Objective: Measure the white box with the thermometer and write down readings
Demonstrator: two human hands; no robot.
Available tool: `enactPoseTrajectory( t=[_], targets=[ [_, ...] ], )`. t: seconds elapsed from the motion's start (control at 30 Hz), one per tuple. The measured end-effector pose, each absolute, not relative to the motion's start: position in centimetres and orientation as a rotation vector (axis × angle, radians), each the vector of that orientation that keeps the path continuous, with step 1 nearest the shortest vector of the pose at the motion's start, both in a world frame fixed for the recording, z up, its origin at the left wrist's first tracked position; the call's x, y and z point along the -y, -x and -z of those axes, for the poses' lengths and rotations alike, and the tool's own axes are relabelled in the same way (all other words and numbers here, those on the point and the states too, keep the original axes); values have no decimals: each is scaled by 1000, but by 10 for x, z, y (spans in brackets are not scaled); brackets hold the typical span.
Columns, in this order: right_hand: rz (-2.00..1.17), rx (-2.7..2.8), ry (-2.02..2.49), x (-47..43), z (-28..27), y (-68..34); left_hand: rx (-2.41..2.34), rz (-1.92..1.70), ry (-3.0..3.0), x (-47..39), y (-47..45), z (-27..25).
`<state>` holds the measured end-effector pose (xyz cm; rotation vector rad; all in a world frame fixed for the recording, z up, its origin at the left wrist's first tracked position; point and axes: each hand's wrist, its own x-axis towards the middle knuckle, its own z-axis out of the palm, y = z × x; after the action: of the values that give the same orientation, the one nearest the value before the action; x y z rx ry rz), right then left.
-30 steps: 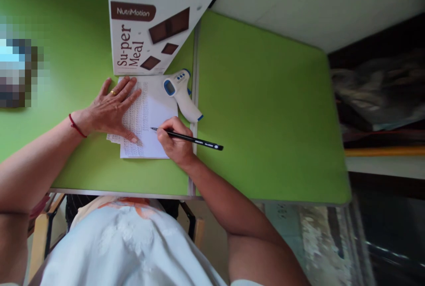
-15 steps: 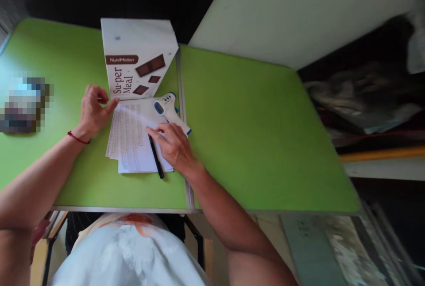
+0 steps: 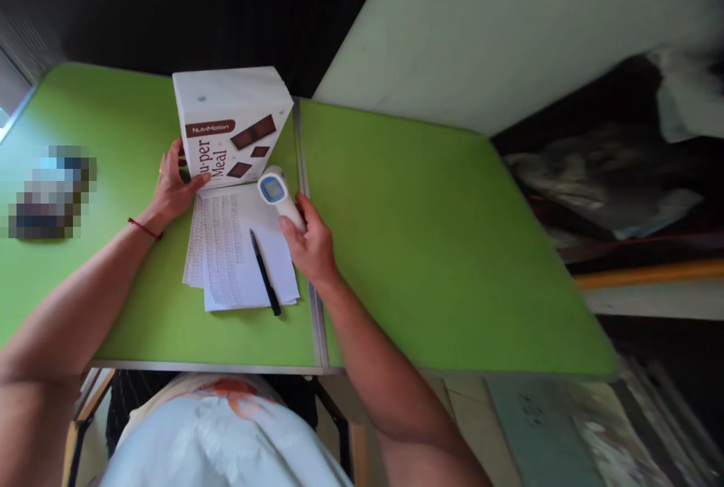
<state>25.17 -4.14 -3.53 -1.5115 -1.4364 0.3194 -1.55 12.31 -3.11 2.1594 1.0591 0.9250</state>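
My left hand grips the lower left edge of a white box printed "NutriMotion" and "Meal", its thumb on the front and its other fingers behind the side. The box stands upright on the table. In my right hand is a white infrared thermometer, its handle wrapped by my fingers and its blue-framed screen facing me. The thermometer's head is just in front of the box's lower right corner. Below lie printed sheets of paper, with a black pen resting across them, touched by neither hand.
A green folding table spans the view, with a metal seam down its middle. On its left lies a pixelated object. A dark panel and a pale wall rise behind. Shelves holding plastic-wrapped items stand at the right.
My left hand has moved onto the box's edge and taken hold of it. My right hand has left the pen area and picked up the thermometer, which is turned more upright.
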Motion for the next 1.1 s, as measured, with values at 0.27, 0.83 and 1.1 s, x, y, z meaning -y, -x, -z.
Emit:
enactPoseTrajectory(
  t=[0.27,0.83,1.1],
  targets=[
    [-942,1287,1095,64,1,-221,-1081,-1298,-1812,-104,1,10],
    [-1299,1046,1070,58,15,-212,-851,-1012,-1771,-84,-9,-7],
    [-1289,1031,1089,58,17,-211,-832,-937,-1762,-83,-5,-4]
  ],
)
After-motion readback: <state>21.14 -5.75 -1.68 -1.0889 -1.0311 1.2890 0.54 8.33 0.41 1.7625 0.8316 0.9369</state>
